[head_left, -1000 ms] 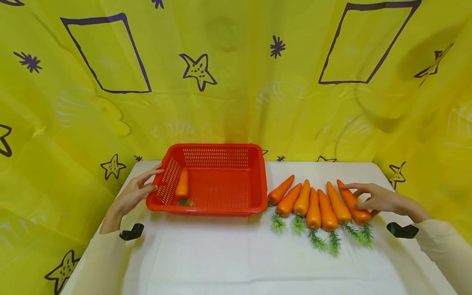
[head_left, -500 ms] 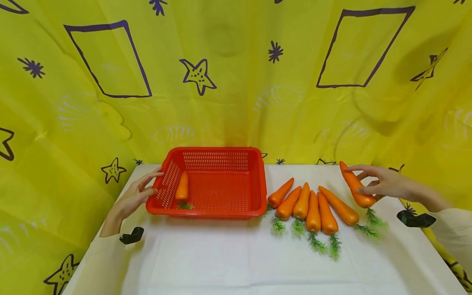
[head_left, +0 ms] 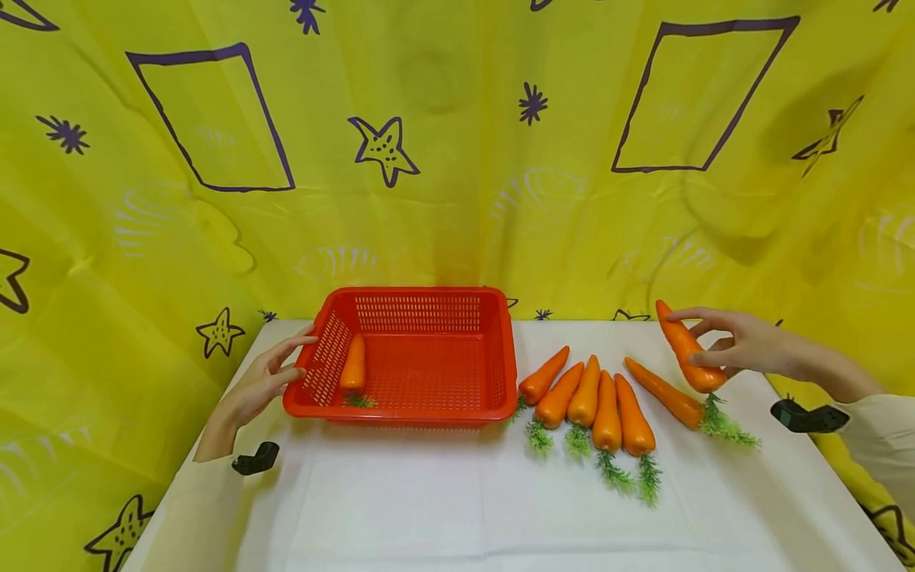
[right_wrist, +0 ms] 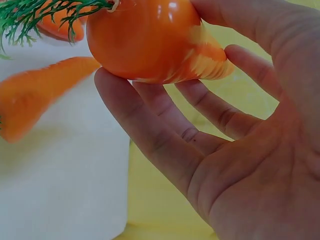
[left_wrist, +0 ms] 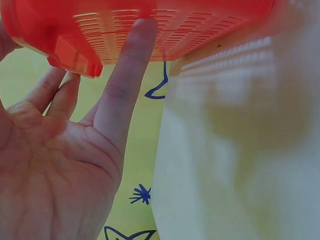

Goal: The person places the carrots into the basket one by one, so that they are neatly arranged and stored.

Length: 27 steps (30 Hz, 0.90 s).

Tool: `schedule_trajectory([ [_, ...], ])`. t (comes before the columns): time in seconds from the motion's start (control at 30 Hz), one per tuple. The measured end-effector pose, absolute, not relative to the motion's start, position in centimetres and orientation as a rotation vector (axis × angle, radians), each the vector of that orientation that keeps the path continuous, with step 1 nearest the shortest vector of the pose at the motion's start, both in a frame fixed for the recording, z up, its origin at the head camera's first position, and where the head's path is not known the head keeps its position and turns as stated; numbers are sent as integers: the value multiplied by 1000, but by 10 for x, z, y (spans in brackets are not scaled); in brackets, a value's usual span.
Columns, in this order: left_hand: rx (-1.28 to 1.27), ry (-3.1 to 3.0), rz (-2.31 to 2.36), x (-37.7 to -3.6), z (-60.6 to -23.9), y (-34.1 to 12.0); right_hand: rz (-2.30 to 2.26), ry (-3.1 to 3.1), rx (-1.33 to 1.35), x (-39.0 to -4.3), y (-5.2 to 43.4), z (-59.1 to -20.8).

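Observation:
My left hand [head_left: 253, 389] touches the left end of a red plastic basket [head_left: 400, 413]. In the left wrist view, a straight finger [left_wrist: 125, 85] rests against the slotted wall. Inside the basket, near its left wall, lies one orange carrot [head_left: 353, 365] with green leaves. My right hand [head_left: 750, 345] pinches another carrot [head_left: 686, 349] between thumb and fingers, raised above the table with its tip pointing up and away. Below it on the table is a loose carrot [head_left: 665, 395], also visible in the right wrist view as a carrot [right_wrist: 35, 95] left of my fingers.
Several more carrots [head_left: 606, 413] lie side by side right of the basket, leaves toward me. A white cloth covers the table [head_left: 400, 500]. Yellow patterned sheeting [head_left: 457, 159] hangs behind and at both sides.
My right hand has lifted the rightmost carrot off the table, up and away from the row. The neighbouring carrot has turned and shifted right. My left hand stays at the basket.

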State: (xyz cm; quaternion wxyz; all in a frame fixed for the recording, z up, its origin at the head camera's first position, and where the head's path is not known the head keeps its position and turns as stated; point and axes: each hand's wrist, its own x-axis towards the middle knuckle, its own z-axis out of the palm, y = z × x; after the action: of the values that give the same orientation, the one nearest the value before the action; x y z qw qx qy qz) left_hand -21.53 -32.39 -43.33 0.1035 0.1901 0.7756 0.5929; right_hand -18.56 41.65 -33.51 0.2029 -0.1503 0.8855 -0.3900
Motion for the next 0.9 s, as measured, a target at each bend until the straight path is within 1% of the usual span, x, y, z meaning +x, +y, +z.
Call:
schedule_trajectory([
  [0.47, 559, 2282, 1760, -214, -432, -325, -1073, 2490, -416, -193, 399, -328],
  [0.7, 549, 2276, 1766, -215, -432, -324, -1068, 2472, -459, -203, 380, -321],
  [0.9, 506, 2282, 1762, -216, -434, -323, -1040, 2459, -482, -214, 355, -313],
])
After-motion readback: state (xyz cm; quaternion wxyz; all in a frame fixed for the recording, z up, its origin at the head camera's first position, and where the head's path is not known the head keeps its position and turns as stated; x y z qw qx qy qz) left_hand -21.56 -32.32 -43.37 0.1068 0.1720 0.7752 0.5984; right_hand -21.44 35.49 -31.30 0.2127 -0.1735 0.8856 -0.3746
